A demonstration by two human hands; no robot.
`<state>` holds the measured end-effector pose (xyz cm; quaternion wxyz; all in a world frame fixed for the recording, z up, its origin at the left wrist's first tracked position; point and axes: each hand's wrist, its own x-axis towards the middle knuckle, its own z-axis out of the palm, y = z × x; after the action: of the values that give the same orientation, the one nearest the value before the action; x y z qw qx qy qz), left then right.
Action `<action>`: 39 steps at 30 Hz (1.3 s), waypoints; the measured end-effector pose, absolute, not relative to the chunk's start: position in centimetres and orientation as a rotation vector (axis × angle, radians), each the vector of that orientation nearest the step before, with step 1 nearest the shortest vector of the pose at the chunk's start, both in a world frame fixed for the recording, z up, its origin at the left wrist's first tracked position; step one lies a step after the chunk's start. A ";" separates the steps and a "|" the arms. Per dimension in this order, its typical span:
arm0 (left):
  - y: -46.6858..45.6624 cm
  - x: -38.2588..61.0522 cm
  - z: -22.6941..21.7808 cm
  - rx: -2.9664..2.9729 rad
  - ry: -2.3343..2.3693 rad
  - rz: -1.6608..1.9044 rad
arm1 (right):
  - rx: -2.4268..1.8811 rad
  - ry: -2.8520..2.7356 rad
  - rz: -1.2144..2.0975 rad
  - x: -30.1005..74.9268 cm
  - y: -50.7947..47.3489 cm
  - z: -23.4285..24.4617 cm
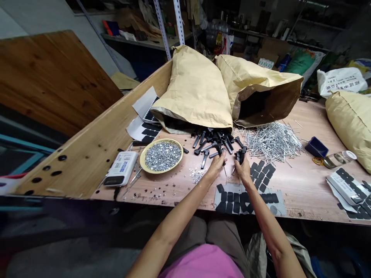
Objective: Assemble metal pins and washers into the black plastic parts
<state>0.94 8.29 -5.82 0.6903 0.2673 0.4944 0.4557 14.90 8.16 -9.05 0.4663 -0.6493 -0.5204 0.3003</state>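
While the right hand (242, 170) pinches a black plastic piece (241, 154) upright in closed fingers, the left hand (216, 166), fingers curled on another black piece (222, 152), sits nearer the loose black pile (213, 139) at twelve o'clock.

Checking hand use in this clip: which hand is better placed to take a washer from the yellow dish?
Left, probably. The left hand is on the dish side; the right hand holds a black part farther away.

Matt black plastic clips (213, 142), shiny metal pins (272, 143), bare wood table (304, 185).
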 end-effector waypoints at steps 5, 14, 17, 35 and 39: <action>8.2 -0.4 -3.1 0.343 1.075 1.134 | -1.638 -1.570 0.406 12.9 5.5 -6.6; 1.7 -1.3 -1.0 0.481 0.901 1.072 | -1.510 -1.690 0.842 11.6 -1.3 -3.4; -2.8 -2.2 -0.9 0.887 1.029 1.045 | -1.563 -1.814 0.651 14.2 -2.4 -1.6; -5.4 -8.8 -5.1 0.418 1.088 0.995 | -1.580 -2.630 0.393 7.5 3.2 -6.4; -4.9 -9.3 -5.5 0.416 1.071 0.932 | -1.567 -2.803 0.211 6.3 2.8 -7.1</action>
<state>-9.26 -4.90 -5.46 0.7385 0.1896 0.4882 0.4247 6.33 2.85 -7.08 -0.0382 -0.4866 -0.8703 0.0657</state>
